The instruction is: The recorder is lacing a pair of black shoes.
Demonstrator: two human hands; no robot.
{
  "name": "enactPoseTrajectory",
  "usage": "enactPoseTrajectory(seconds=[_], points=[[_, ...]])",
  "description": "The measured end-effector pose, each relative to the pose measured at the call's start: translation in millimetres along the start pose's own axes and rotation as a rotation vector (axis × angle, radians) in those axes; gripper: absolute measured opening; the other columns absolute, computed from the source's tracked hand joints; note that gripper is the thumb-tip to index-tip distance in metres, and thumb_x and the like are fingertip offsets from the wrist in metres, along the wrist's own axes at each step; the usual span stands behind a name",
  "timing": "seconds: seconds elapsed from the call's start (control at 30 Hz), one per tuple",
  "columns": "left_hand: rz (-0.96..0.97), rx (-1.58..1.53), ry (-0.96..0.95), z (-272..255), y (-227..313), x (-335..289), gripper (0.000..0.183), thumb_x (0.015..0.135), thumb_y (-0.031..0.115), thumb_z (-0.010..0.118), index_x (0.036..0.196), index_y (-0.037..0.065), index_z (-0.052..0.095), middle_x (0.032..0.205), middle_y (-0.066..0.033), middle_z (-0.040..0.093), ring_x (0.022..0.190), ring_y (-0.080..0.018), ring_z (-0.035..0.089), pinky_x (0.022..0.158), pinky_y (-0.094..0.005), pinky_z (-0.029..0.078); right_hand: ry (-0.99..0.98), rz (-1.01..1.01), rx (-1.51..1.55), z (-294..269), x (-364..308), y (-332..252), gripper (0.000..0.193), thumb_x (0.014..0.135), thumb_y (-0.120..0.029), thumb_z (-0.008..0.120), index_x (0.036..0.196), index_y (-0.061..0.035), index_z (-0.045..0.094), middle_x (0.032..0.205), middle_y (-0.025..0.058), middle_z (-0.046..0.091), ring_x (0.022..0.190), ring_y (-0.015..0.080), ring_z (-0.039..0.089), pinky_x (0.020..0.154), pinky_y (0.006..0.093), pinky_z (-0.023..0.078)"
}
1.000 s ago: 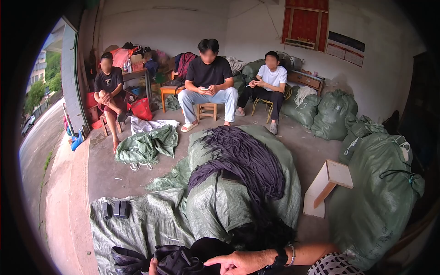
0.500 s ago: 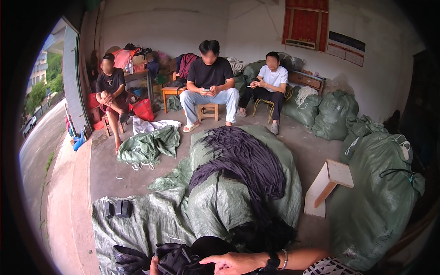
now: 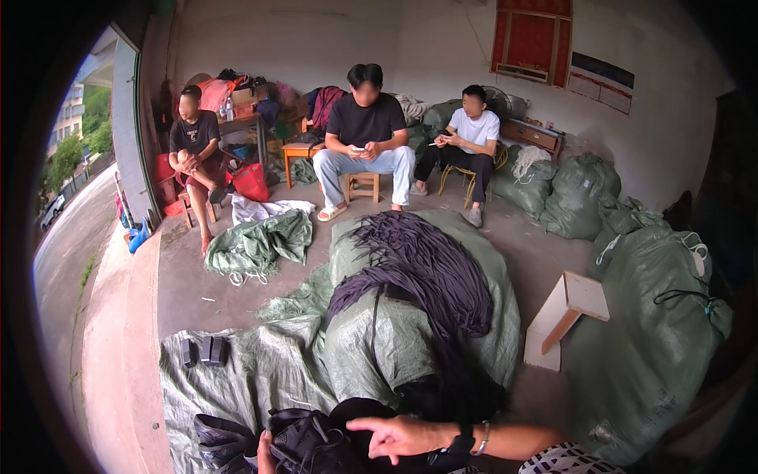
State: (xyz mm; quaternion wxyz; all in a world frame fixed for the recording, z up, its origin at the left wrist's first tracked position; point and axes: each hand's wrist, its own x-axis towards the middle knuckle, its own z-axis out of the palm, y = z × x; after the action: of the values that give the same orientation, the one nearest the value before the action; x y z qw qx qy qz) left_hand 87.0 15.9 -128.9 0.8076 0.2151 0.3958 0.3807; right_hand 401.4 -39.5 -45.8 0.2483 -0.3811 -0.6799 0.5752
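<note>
At the lower edge lies a black bag-like fabric item with straps (image 3: 306, 436); its exact kind is hard to make out. My left hand (image 3: 265, 455) grips its left side, with only a thumb and part of the hand showing. Over its right side is my right hand (image 3: 397, 437), index finger stretched out to the left and another finger pointing down, nothing held. A dark band and a bracelet circle that wrist. Beyond, a bundle of dark purple cords (image 3: 422, 272) drapes over a large green woven sack (image 3: 379, 347).
Small black blocks (image 3: 212, 351) rest on the green sheet (image 3: 260, 363) at left. A white-and-wood stool (image 3: 564, 316) lies tipped at right beside bulging green sacks (image 3: 647, 340). Three people sit at the back, the middle one (image 3: 365, 118) holding a phone. A doorway opens at far left.
My right hand has risen slightly off the black item, its fingers spreading more. My left hand keeps its place. The seated person at left has turned their head.
</note>
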Motion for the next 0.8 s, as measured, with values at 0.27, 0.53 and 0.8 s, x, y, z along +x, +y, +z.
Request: enactPoseTrajectory(seconds=[0.27,0.53,0.8], points=[[0.131,-0.04,-0.05,1.2,6.0,5.8,0.057,0.094,0.046,0.043,0.125,-0.001,0.054,0.117,-0.0158,0.063,0.106,-0.0282,0.062,0.097,-0.0378,0.048,1.486,-0.835,-0.204,-62.6,-164.0,-180.3,0.056,0.097,-0.016,0.041,0.144,0.0018,0.018,0.109,0.0245,0.062,0.055,0.0161,0.06,0.055,0.022,0.05],[0.117,-0.035,-0.072,0.7,-3.2,5.4,0.057,0.094,0.046,0.043,0.125,-0.001,0.054,0.118,-0.0162,0.063,0.105,-0.0282,0.062,0.096,-0.0371,0.048,0.949,-0.287,-0.837,-43.2,-116.9,-62.3,0.028,0.085,-0.011,0.064,0.112,-0.002,0.062,0.104,0.0153,0.065,0.074,0.0213,0.066,0.066,0.031,0.053],[0.109,-0.081,-0.071,5.0,0.3,1.7,0.059,0.095,0.046,0.041,0.126,-0.002,0.052,0.12,-0.0171,0.061,0.109,-0.0289,0.061,0.098,-0.0379,0.047,0.025,-0.502,-1.011,-2.8,-25.9,32.4,0.068,0.078,-0.033,0.071,0.134,-0.0065,0.044,0.146,0.0195,0.032,0.126,0.0337,0.042,0.095,0.0418,0.042]])
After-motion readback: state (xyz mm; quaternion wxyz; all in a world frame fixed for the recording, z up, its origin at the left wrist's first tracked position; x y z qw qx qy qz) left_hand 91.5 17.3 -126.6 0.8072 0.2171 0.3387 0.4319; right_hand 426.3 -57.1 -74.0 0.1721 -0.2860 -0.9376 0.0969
